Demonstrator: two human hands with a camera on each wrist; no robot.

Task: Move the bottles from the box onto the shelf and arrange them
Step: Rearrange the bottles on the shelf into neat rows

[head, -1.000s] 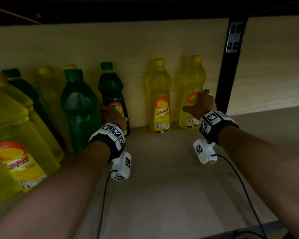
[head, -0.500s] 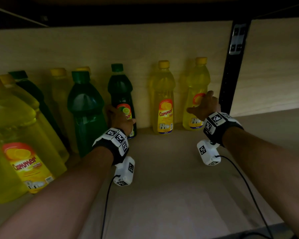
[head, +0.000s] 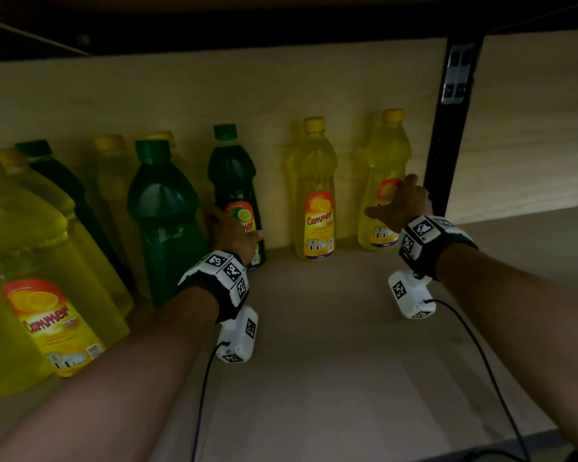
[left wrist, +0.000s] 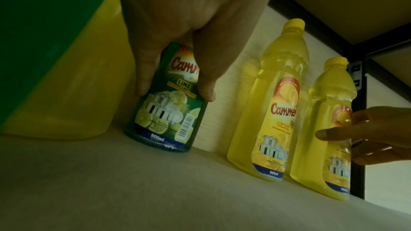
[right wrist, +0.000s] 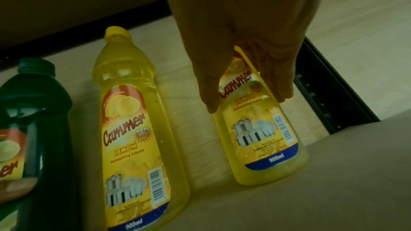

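A dark green lime bottle [head: 234, 171] [left wrist: 164, 117] stands upright at the back of the wooden shelf [head: 331, 361]. My left hand [head: 234, 235] [left wrist: 174, 92] grips its lower body, thumb on one side and fingers on the other. At the far right, beside the post, stands a yellow lemon bottle [head: 381, 155] [right wrist: 262, 138]. My right hand [head: 397, 208] [right wrist: 246, 101] holds it at the label between thumb and fingers. Another yellow lemon bottle [head: 314, 181] [right wrist: 133, 111] stands untouched between the two.
Several larger green [head: 164, 211] and yellow bottles [head: 30, 261] crowd the shelf's left side. A black upright post [head: 447, 128] rises right of the right-hand bottle. A pale back panel [head: 281, 88] closes the rear, and the shelf above hangs low.
The green bottle, with my left hand on it, has edged slightly right toward the middle yellow bottle. My right hand stays on the rightmost bottle. The head view has shifted a little.
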